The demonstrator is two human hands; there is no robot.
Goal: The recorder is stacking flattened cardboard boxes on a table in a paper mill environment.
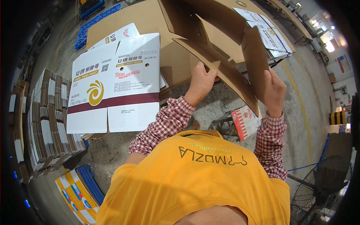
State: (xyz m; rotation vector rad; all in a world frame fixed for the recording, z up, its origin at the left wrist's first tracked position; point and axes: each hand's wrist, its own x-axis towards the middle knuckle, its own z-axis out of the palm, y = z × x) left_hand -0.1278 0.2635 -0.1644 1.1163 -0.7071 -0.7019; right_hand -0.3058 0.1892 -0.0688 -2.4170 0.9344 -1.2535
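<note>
An opened-out cardboard carton [228, 75], brown on the inside, is held up in front of me with its flaps standing apart. My left hand [202, 83] grips the near edge of one long panel, thumb on the inner face. Closed round the right-hand panel is my right hand [275, 92], its fingers partly hidden behind the board. To the left of my left hand lies a pile of flat white cartons [131, 84] with a maroon band and a gold swirl. The held carton's outer faces are turned away from view.
A brown board-topped table [138, 18] carries more flat cartons [275, 39] at its right end. Bundled folded cartons [54, 123] stand at left, with a blue pallet [80, 35] beyond. A stool with a red-and-white sheet [245, 120] sits near me; a floor fan [309, 187] is lower right.
</note>
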